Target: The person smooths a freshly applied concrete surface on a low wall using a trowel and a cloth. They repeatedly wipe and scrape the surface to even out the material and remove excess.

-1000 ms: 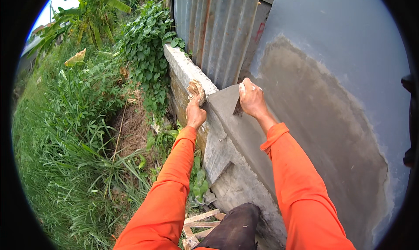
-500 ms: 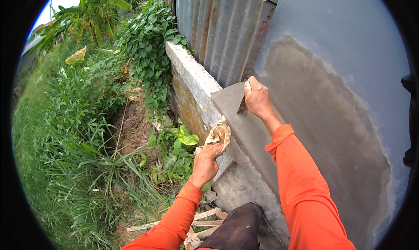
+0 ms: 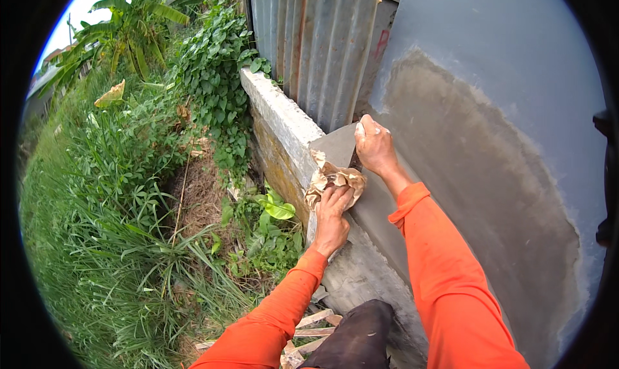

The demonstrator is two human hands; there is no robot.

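Observation:
My left hand (image 3: 331, 226) is closed on a crumpled piece of brown paper (image 3: 322, 181), pressed near the edge of the grey cement surface (image 3: 387, 237). Just above and to its right, my right hand (image 3: 376, 148) is in a fist around a trowel, whose handle is hidden. Only a narrow dark part of the trowel's blade (image 3: 355, 162) shows, below the fist and beside the paper. Under and beyond the right hand spreads a darker, smooth cement patch (image 3: 477, 156) with a ragged pale border.
A rusty corrugated metal sheet (image 3: 322, 53) stands at the far end. The rough low wall (image 3: 277, 108) runs along the left, with leafy vines (image 3: 216, 85) beside it. Tall grass (image 3: 97, 253) covers the left side. Wooden strips (image 3: 316, 331) lie by my leg (image 3: 361, 337).
My left hand has moved right and slightly up, bringing the paper over the cement edge, close to the trowel blade. My right hand stays nearly in place.

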